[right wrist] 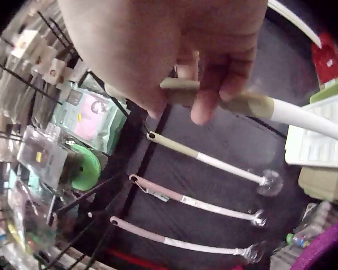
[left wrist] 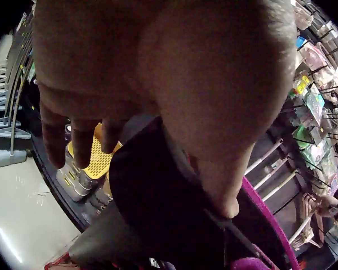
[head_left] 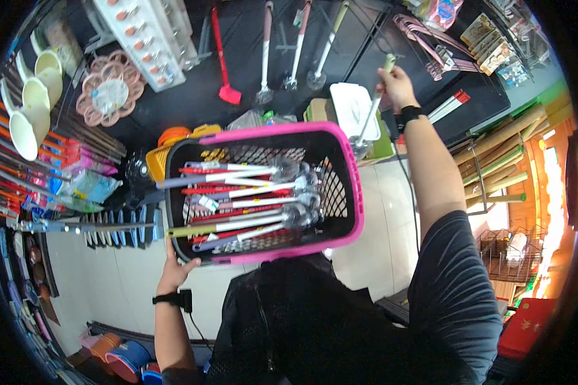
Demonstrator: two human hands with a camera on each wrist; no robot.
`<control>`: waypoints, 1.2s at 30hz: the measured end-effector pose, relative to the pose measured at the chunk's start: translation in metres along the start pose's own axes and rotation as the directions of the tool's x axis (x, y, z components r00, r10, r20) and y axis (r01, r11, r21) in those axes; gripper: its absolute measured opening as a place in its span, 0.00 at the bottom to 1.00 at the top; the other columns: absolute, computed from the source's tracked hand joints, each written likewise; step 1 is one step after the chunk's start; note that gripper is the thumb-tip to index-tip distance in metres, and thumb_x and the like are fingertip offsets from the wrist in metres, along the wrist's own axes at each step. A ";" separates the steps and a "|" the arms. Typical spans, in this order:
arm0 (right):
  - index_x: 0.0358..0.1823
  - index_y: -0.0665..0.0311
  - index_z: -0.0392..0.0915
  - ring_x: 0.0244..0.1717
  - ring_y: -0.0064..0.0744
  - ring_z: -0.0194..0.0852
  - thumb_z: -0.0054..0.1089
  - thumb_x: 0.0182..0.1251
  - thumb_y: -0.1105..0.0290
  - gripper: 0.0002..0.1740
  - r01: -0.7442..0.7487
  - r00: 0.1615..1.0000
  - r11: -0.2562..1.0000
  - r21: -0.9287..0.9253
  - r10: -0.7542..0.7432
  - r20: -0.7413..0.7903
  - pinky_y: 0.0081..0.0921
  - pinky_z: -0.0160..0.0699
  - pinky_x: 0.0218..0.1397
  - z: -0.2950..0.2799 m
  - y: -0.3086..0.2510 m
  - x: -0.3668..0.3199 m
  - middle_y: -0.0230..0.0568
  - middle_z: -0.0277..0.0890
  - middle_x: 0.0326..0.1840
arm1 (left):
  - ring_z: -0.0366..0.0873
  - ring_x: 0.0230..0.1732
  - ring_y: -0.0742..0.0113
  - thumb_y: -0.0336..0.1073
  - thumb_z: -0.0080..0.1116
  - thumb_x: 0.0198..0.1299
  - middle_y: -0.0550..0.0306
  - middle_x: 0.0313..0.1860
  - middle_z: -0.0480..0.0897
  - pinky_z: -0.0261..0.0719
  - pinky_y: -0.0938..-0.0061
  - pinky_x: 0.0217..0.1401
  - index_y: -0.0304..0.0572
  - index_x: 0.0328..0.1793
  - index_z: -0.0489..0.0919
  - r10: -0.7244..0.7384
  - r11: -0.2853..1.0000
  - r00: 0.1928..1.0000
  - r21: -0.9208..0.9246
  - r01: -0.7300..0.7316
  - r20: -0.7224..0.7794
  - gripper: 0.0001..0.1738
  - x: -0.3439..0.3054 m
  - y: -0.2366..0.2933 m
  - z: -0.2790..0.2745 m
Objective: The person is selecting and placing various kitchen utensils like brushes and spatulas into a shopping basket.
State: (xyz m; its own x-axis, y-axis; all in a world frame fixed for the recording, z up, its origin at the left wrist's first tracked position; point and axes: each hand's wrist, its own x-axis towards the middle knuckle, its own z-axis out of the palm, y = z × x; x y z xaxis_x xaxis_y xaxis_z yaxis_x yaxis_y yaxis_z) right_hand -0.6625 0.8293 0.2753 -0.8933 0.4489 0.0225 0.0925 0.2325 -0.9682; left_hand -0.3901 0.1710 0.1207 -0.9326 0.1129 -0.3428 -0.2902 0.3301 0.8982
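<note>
My right hand (head_left: 398,88) grips the green end of a long-handled brush (head_left: 370,119), whose plastic-wrapped head hangs down at the right of the basket. In the right wrist view its green and white handle (right wrist: 259,106) runs between thumb and fingers. My left hand (head_left: 173,271) holds the near left corner of a black basket with a pink rim (head_left: 289,255); the thumb lies over the edge in the left wrist view. Inside the basket lie several wrapped brushes (head_left: 250,200) with white, green and purple handles, among red-handled ones.
A green-handled brush (right wrist: 225,166) and two pinkish ones hang on the dark display, beside a red brush (head_left: 228,93). White trays (head_left: 353,106) stand behind the basket. Ladles (head_left: 26,128) and packaged goods hang at the left. Buckets (head_left: 125,356) stand on the floor at the lower left.
</note>
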 end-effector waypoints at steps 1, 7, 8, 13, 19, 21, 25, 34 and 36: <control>0.48 0.64 0.73 0.23 0.21 0.73 0.63 0.68 0.65 0.14 0.011 1.000 0.999 -0.043 -0.011 -0.003 0.21 0.73 0.24 -0.005 -0.002 -0.011 0.29 0.71 0.30 | 0.68 0.67 0.59 0.29 0.76 0.46 0.43 0.68 0.69 0.63 0.70 0.71 0.39 0.81 0.37 0.006 0.999 1.000 0.038 -0.006 -0.005 0.66 0.000 -0.001 0.000; 0.56 0.64 0.74 0.29 0.17 0.75 0.57 0.71 0.69 0.15 0.172 0.984 0.969 -0.180 -0.160 0.077 0.18 0.74 0.32 -0.031 -0.044 -0.099 0.30 0.76 0.37 | 0.68 0.68 0.58 0.25 0.74 0.47 0.44 0.69 0.69 0.64 0.70 0.71 0.40 0.81 0.35 0.016 1.000 1.000 0.010 -0.016 -0.012 0.66 0.000 -0.003 0.001; 0.59 0.64 0.73 0.31 0.17 0.75 0.57 0.72 0.70 0.16 0.221 0.973 0.953 -0.206 -0.202 0.109 0.17 0.75 0.34 -0.030 -0.058 -0.118 0.30 0.76 0.39 | 0.68 0.68 0.58 0.25 0.74 0.47 0.44 0.70 0.69 0.64 0.70 0.71 0.40 0.81 0.34 0.037 0.999 0.999 -0.005 -0.037 -0.009 0.66 0.000 -0.002 0.003; 0.67 0.62 0.69 0.35 0.15 0.69 0.54 0.73 0.72 0.22 0.454 0.875 0.878 -0.152 -0.407 0.264 0.15 0.72 0.37 -0.019 -0.145 -0.204 0.31 0.76 0.48 | 0.67 0.69 0.58 0.26 0.74 0.48 0.44 0.70 0.68 0.64 0.69 0.71 0.42 0.81 0.32 0.014 1.000 1.000 0.002 -0.014 0.014 0.66 -0.002 0.007 0.002; 0.68 0.62 0.68 0.34 0.13 0.67 0.54 0.73 0.70 0.23 0.520 0.799 0.851 -0.075 -0.454 0.394 0.14 0.71 0.35 0.020 -0.204 -0.272 0.30 0.76 0.48 | 0.66 0.70 0.56 0.29 0.74 0.49 0.42 0.71 0.68 0.63 0.69 0.72 0.41 0.81 0.30 0.042 0.999 0.999 0.009 -0.042 0.034 0.67 0.003 -0.004 0.001; 0.67 0.63 0.68 0.38 0.14 0.70 0.56 0.72 0.69 0.23 0.517 0.766 0.852 -0.080 -0.418 0.488 0.15 0.73 0.36 0.046 -0.210 -0.288 0.29 0.75 0.46 | 0.66 0.70 0.55 0.29 0.74 0.49 0.41 0.71 0.67 0.63 0.69 0.72 0.40 0.81 0.31 0.032 0.999 0.999 -0.021 -0.032 0.022 0.67 0.003 -0.006 0.001; 0.66 0.61 0.70 0.43 0.24 0.75 0.59 0.70 0.68 0.24 0.612 0.612 0.789 -0.059 -0.426 0.666 0.22 0.76 0.46 0.100 -0.190 -0.290 0.36 0.77 0.47 | 0.66 0.70 0.57 0.27 0.74 0.48 0.42 0.71 0.66 0.63 0.69 0.72 0.40 0.81 0.32 0.057 0.998 0.998 -0.003 -0.057 0.018 0.66 0.000 0.002 0.002; 0.62 0.64 0.70 0.52 0.51 0.75 0.58 0.69 0.64 0.23 0.772 0.356 0.635 -0.026 -0.397 0.846 0.39 0.74 0.57 0.244 -0.105 -0.297 0.52 0.75 0.50 | 0.67 0.69 0.58 0.24 0.73 0.48 0.44 0.71 0.66 0.66 0.68 0.71 0.44 0.81 0.30 0.061 0.996 0.998 -0.073 -0.059 0.020 0.67 -0.002 0.011 0.003; 0.62 0.64 0.70 0.54 0.53 0.73 0.58 0.68 0.65 0.22 0.759 0.217 0.646 0.084 -0.372 0.903 0.41 0.72 0.58 0.274 -0.089 -0.301 0.52 0.75 0.50 | 0.67 0.69 0.57 0.25 0.74 0.48 0.44 0.71 0.66 0.65 0.68 0.71 0.44 0.81 0.30 0.087 0.995 0.996 -0.046 -0.085 0.024 0.68 -0.001 0.010 0.002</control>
State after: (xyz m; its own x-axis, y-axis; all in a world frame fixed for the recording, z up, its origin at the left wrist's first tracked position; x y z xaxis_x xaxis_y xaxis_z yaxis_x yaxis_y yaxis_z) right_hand -0.5225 0.4369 0.2866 -0.6253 -0.7678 0.1398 -0.6549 0.4188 -0.6291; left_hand -0.3912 0.1756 0.1292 -0.9489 0.1631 -0.2702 -0.2191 0.2759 0.9359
